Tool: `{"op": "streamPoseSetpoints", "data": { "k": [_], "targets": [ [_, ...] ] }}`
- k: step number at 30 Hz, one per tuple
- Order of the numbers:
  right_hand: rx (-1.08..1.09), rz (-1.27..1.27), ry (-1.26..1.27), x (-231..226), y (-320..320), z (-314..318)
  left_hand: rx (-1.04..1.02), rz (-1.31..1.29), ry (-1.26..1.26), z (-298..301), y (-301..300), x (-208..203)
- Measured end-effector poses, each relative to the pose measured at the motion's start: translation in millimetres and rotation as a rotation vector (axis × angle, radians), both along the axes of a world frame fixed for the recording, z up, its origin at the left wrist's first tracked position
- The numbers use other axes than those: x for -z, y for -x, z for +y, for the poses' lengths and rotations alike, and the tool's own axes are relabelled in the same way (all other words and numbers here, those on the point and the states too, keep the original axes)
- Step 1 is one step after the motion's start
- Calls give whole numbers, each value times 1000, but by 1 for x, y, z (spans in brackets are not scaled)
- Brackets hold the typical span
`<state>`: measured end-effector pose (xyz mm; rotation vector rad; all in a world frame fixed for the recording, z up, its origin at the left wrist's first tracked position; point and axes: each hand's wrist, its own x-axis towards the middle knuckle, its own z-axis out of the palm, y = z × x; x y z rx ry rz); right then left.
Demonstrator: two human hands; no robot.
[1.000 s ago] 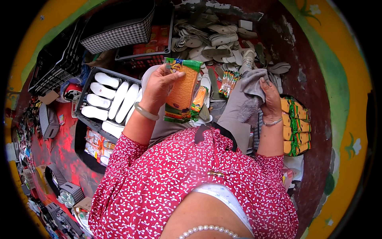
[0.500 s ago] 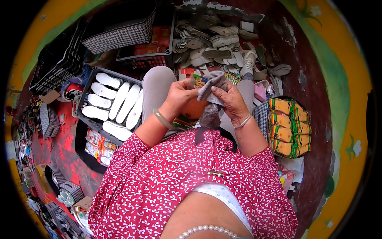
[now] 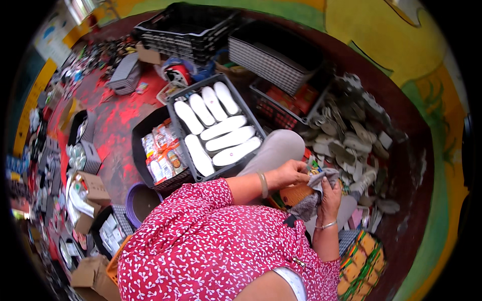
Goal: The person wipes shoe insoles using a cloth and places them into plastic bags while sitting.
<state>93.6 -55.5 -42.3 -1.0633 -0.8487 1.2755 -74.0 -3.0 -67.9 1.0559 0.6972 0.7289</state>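
Over my lap, my right hand (image 3: 330, 199) grips a soft grey cloth piece (image 3: 321, 179), thumb on its face. It looks knitted and might be a sock, but its folds hide its shape. My left hand (image 3: 292, 173) is at the cloth's left side with fingertips pinched together; what lies between them is too small to tell. A small colourful packet (image 3: 314, 166) shows right beside those fingertips. Below the hands, a darker grey fuzzy piece (image 3: 305, 207) hangs down, and an orange printed surface (image 3: 295, 195) lies behind it, partly covered.
A dark crate (image 3: 218, 79) of white insoles stands to my left, beside a black bin (image 3: 143, 125) of packets. Loose pale insoles (image 3: 351, 145) pile up ahead. A basket of orange-and-green packs (image 3: 362, 261) is at my right. A purple bucket (image 3: 131, 205) stands at left.
My view has swung to the left, so my hands and lap now appear further right and lower. The grey cloth stays in my right hand; my left fingers have shifted slightly along its edge.
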Motion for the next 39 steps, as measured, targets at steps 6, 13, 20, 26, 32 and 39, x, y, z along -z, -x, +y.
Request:
{"op": "streamPoseSetpoints", "data": {
  "k": [6,13,20,26,32,39],
  "targets": [
    [-41,7,17,6,26,20,8,-224,136,2,22,7],
    [-14,-5,11,17,24,14,46,-181,10,-2,35,-5],
    [83,38,53,26,19,1,87,-29,-169,1,22,18],
    [109,109,57,20,21,-6,119,-30,-180,2,16,24],
    [158,51,53,24,11,-9,145,-20,-169,1,6,24],
    [162,20,62,31,6,-10,175,61,-248,2,6,22]
  ]
}}
